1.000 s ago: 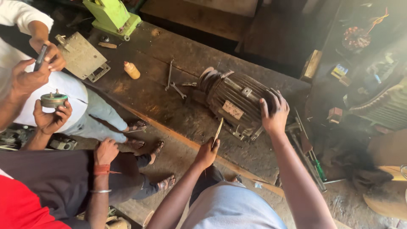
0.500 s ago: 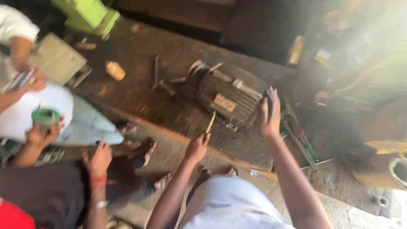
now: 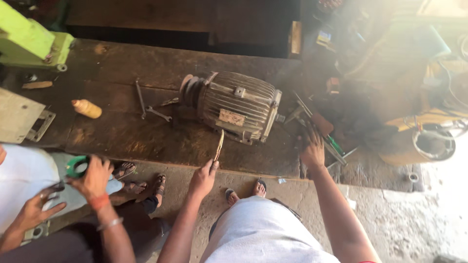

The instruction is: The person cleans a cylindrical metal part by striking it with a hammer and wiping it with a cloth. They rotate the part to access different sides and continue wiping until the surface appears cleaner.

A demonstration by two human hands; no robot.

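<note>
A grey ribbed electric motor [image 3: 236, 104] with a pulley on its left end lies on a dark wooden bench [image 3: 146, 136]. My left hand [image 3: 203, 178] grips a thin flat blade-like tool [image 3: 219, 145] whose tip points up at the motor's lower front edge. My right hand [image 3: 313, 152] rests fingers spread on the bench to the right of the motor, among loose hand tools [image 3: 324, 130] that include a screwdriver with a green handle [image 3: 335, 145]. My feet in sandals [image 3: 243, 191] show below the bench edge.
Spanners [image 3: 151, 106] and a small yellow bottle [image 3: 87, 108] lie left of the motor. A green machine [image 3: 29, 41] stands at the far left. Two other people at lower left handle a roll of green tape [image 3: 77, 165]. Cluttered parts fill the right side.
My right hand has left the motor's right end and dropped onto the bench beside the loose tools. The view has swung right. My left hand still holds the blade near the motor.
</note>
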